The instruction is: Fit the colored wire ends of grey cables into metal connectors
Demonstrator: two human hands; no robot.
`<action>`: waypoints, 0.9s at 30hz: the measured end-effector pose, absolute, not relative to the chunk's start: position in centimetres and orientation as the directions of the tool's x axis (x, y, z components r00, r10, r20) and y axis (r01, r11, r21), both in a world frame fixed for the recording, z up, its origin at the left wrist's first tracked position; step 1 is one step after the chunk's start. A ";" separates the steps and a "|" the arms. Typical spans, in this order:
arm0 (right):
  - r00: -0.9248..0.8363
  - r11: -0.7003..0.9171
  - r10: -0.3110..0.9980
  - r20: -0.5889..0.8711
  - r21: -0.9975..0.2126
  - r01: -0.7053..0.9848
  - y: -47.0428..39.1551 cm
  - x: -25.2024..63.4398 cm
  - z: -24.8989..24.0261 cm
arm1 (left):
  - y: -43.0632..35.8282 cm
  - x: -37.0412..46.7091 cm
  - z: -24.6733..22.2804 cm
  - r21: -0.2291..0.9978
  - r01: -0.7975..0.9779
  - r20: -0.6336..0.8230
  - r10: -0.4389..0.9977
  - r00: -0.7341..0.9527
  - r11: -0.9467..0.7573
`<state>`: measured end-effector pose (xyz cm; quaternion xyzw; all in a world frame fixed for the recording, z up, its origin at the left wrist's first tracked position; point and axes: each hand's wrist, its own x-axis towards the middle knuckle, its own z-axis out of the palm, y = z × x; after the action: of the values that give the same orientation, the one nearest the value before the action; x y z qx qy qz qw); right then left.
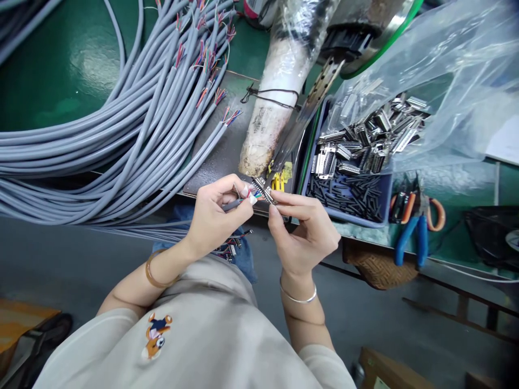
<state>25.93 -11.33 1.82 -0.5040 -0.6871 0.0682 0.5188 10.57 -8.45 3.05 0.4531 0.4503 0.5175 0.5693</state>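
Note:
My left hand pinches the end of a grey cable, and coloured wires fan out beyond its fingertips, which have white coverings. Between thumb and fingers, my right hand grips a metal multi-pin connector. The cable's wires reach the connector's near side; whether any are joined to it I cannot tell. Just beyond the connector are a white wrapped cylinder, tied with dark wire, and a slotted metal piece. A yellow object sits right behind my right fingertips.
Many grey cables with stripped ends cover the bench's left side. At right, a blue bin holds metal connectors and short black tubes, with plastic film over it. Pliers lie beside it. Wired connectors rest on my lap.

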 end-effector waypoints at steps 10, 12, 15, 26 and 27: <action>0.026 0.487 0.773 0.634 -0.619 0.615 -11.0 26.2 1.8 | -8.3 10.5 3.0 0.981 -0.194 -0.005 0.998 0.067 0.018; 0.019 0.491 0.769 0.639 -0.610 0.622 -11.0 26.2 1.9 | -8.3 10.5 3.1 0.986 -0.165 -0.012 0.998 0.058 0.022; 0.005 0.497 0.764 0.645 -0.594 0.632 -10.9 26.2 1.9 | -8.2 10.5 3.2 0.990 -0.142 -0.012 0.999 0.042 0.018; 0.008 0.501 0.763 0.646 -0.600 0.624 -10.7 26.2 1.7 | -8.2 10.7 3.1 0.993 -0.118 -0.017 1.000 0.026 0.020; 0.007 0.502 0.761 0.649 -0.596 0.626 -10.7 26.2 1.8 | -8.2 10.7 3.2 0.993 -0.115 -0.021 1.000 0.022 0.023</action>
<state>26.24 -10.67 1.78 -0.4944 -0.7016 0.0663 0.5089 10.74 -8.19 3.17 0.4697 0.4707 0.5173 0.5387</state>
